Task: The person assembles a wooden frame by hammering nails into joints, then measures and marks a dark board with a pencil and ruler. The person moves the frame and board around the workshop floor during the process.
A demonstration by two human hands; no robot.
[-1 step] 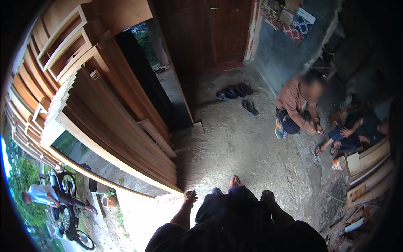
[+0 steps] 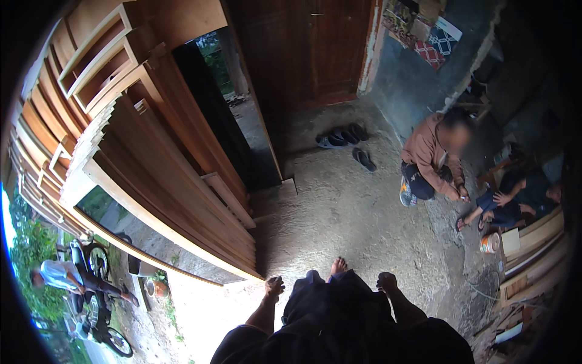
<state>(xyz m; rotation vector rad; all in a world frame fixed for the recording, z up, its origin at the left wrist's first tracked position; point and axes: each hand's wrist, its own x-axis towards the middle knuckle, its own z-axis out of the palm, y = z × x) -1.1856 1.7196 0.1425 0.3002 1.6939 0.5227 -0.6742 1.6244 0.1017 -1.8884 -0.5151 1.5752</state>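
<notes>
My left hand hangs beside my left leg, its fingers curled in. In the picture it lies close to the lower corner of a mirror or glass panel in a pale wooden frame; whether they touch I cannot tell. On the other side, my right hand hangs by my right leg, also curled closed. Nothing shows sticking out of either hand. Dark clothing covers my body and legs, and one bare foot stands on the rough concrete floor.
Wooden frames and boards lean at the left. Dark sandals lie before a brown door. At right a person in a brown jacket squats near a seated person, a bucket and timber. Outside, someone sits on a motorbike.
The view has shifted slightly, so the surroundings sit a little differently in the picture. My hands hang as before.
</notes>
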